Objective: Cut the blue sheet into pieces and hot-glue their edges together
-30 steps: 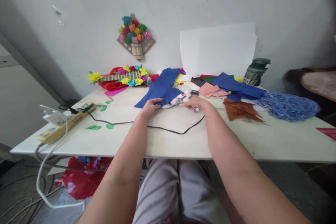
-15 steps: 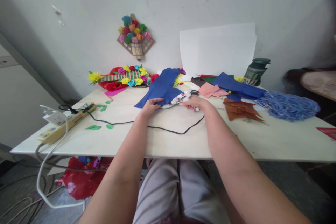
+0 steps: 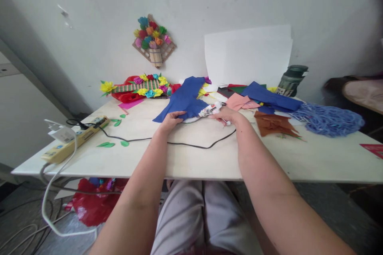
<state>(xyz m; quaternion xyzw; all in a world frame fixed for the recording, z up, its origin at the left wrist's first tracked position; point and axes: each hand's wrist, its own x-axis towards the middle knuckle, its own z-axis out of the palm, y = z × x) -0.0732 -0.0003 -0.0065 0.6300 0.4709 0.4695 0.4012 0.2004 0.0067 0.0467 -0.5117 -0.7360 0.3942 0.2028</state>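
Observation:
A large blue crepe-like sheet (image 3: 187, 97) lies on the white table, its near edge gripped by my left hand (image 3: 172, 120) with thumb and fingers closed. A pale strip shows under that edge. My right hand (image 3: 226, 115) is wrapped round a white patterned glue gun (image 3: 211, 109), whose nozzle points left at the sheet's near right corner. From the gun, a thin black cord (image 3: 191, 146) runs left across the table. I cannot tell whether the nozzle touches the sheet.
A power strip (image 3: 74, 139) with plugs lies at the left, near green paper leaves (image 3: 109, 144). Behind are paper-flower pieces (image 3: 146, 85). To the right lie pink paper (image 3: 239, 101), brown paper (image 3: 275, 123), blue yarn (image 3: 332, 118) and a dark green bottle (image 3: 293, 81).
My right hand has moved slightly to the right with the glue gun, away from the left hand. The cord shifted a little with it. My left hand stays on the sheet.

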